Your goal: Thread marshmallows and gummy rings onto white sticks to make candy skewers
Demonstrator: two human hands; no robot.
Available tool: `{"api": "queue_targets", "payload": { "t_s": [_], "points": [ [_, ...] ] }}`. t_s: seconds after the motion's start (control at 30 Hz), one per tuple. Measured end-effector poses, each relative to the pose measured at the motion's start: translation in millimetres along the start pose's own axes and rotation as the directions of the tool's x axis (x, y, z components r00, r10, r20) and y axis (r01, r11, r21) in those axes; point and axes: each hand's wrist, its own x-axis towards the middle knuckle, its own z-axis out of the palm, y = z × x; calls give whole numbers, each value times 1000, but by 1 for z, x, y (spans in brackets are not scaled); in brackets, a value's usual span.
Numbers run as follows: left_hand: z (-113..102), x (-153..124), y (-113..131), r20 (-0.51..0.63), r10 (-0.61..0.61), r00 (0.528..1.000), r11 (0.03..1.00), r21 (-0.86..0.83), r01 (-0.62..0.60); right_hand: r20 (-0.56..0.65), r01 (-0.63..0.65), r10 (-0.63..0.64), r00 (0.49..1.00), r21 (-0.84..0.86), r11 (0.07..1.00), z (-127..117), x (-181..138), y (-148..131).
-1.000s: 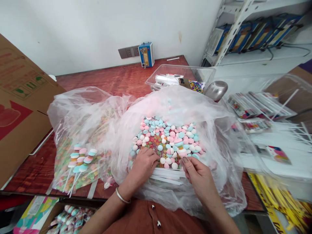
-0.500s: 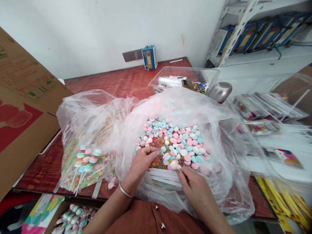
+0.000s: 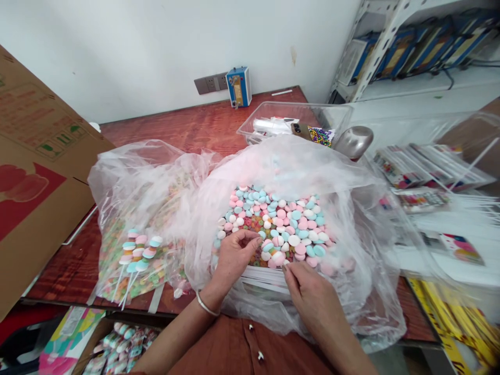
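A big clear plastic bag (image 3: 351, 219) lies open on the table, filled with pink, blue and white round candies (image 3: 285, 219) and small coloured ring candies. My left hand (image 3: 232, 255) rests at the near edge of the candy heap, fingers curled in a pinch among the candies. My right hand (image 3: 308, 294) sits beside it, fingertips pinched at the heap's edge over a bundle of white sticks (image 3: 265, 278). What each pinch holds is too small to name. A second bag (image 3: 128, 198) to the left holds finished candy skewers (image 3: 135, 255).
A brown cardboard box (image 3: 35, 172) stands at the left. A clear plastic tub (image 3: 297, 112) with small items and a metal scoop (image 3: 353, 140) sit behind the bag. Packets and white sticks (image 3: 437, 177) lie right. A carton of wrapped skewers (image 3: 117, 346) sits below the red wooden table (image 3: 175, 125).
Both hands shifted slightly along the near edge of the candy heap; the right hand moved left toward the left hand, and the fingers tightened into pinches.
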Motion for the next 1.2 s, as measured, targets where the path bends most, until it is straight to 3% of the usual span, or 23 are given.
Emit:
{"api": "queue_targets", "payload": {
  "t_s": [0.13,0.23,0.33,0.43,0.53,0.63,0.7,0.83,0.9,1.07,1.2],
  "points": [
    [1,0,0,27,97,995,994,43,-98,-35,-21,21,999,7,1000,-1,2,-5],
    [-5,3,-1,106,115,988,992,-70,-108,-44,-47,57,997,207,977,1,6,-5],
    [-14,5,-6,102,117,988,981,-167,-98,-26,-66,87,996,455,888,4,10,-3],
    [-22,5,-12,120,243,963,963,90,-254,-21,-96,129,991,550,829,5,12,-2],
    [-25,4,-17,336,333,881,743,483,-465,-18,-104,138,990,559,823,2,12,-3],
    [-23,2,-18,416,287,863,575,645,-503,-8,-111,140,990,561,820,0,10,-1],
    [-20,1,-18,360,302,883,602,646,-469,3,-115,136,991,555,824,0,8,0],
    [-18,3,-14,159,327,932,814,453,-363,17,-100,106,994,507,856,4,4,4],
    [-19,5,-13,159,317,935,833,425,-355,12,-84,89,996,492,867,5,3,5],
    [-21,7,-16,383,281,880,626,622,-471,12,-94,101,995,488,868,5,4,5],
    [-14,5,-25,413,287,864,498,707,-503,18,-100,104,994,472,876,7,4,5]
  ]
}}
